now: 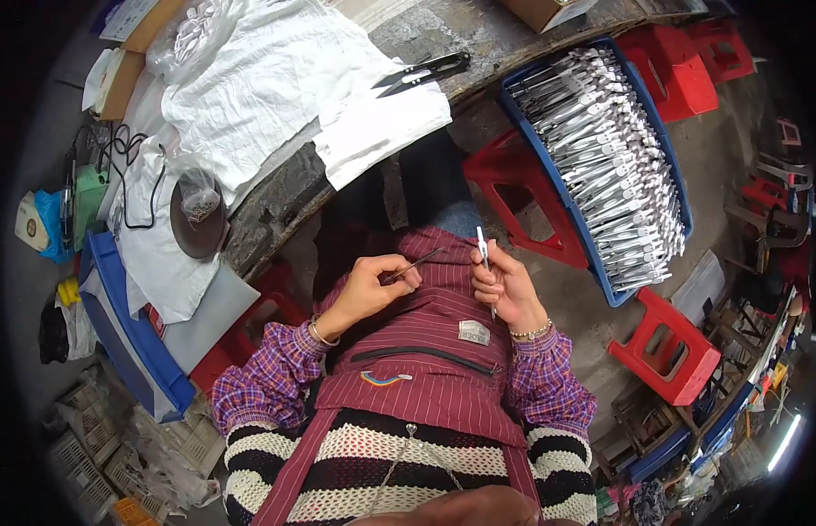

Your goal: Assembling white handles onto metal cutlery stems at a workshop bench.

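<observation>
My left hand (379, 287) is closed on a thin dark rod-like tool (425, 258), whose tip points toward my right hand. Between the fingers of my right hand (513, 289) stands a slim white-and-silver pen-like piece (482, 243), nearly upright; its lower end shows below the fingers. The two hands are apart above my maroon striped apron (417, 302), and the tool's tip does not touch the piece. To the right, a blue crate (508, 86) is filled with many similar slim white-and-silver pieces (605, 167).
Ahead, a worn workbench (281, 206) carries white cloth (250, 96), with black-handled thread snips (425, 74) on it. Red plastic stools (666, 346) stand around the crate. At left are a dark round dish (196, 230) with a plastic bag, a black cable (127, 175) and a blue bin (132, 333).
</observation>
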`<state>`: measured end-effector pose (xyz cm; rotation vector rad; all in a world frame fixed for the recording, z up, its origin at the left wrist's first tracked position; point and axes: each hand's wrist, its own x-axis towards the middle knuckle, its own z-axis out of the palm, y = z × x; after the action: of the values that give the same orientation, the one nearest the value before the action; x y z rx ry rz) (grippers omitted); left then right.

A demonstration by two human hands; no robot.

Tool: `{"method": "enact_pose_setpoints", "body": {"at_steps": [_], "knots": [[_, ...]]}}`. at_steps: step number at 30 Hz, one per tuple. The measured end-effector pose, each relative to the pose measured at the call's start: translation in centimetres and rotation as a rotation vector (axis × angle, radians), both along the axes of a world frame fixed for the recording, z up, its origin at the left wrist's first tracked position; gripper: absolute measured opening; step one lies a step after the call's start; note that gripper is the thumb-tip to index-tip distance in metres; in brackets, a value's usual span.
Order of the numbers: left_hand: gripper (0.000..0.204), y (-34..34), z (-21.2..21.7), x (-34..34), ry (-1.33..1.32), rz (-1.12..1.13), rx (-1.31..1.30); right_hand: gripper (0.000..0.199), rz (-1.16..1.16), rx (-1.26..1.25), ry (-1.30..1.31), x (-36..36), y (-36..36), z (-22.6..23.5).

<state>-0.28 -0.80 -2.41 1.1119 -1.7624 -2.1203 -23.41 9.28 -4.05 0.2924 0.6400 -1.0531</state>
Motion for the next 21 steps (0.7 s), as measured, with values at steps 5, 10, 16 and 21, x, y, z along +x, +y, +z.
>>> {"method": "enact_pose_setpoints", "body": {"at_steps": [5, 10, 16, 21], "knots": [[0.003, 0.1, -0.1, -0.3, 0.008, 0.034, -0.011, 0.032, 0.004, 0.004, 0.032, 0.0, -0.1, 0.1], [0.005, -0.2, 0.0, -0.4, -0.041, -0.002, -0.044, 0.029, 0.095, -0.029, 0.413, 0.8, -0.2, 1.4], [0.009, -0.8, 1.2, -1.1, -0.115, -0.057, 0.211, 0.023, 0.352, -0.213, 0.875, 2.1, -0.1, 1.7], [0.013, -0.5, 0.6, -0.9, -0.087, -0.080, 0.252, 0.025, 0.457, -0.352, 1.131, 3.1, -0.6, 2.4]]}}
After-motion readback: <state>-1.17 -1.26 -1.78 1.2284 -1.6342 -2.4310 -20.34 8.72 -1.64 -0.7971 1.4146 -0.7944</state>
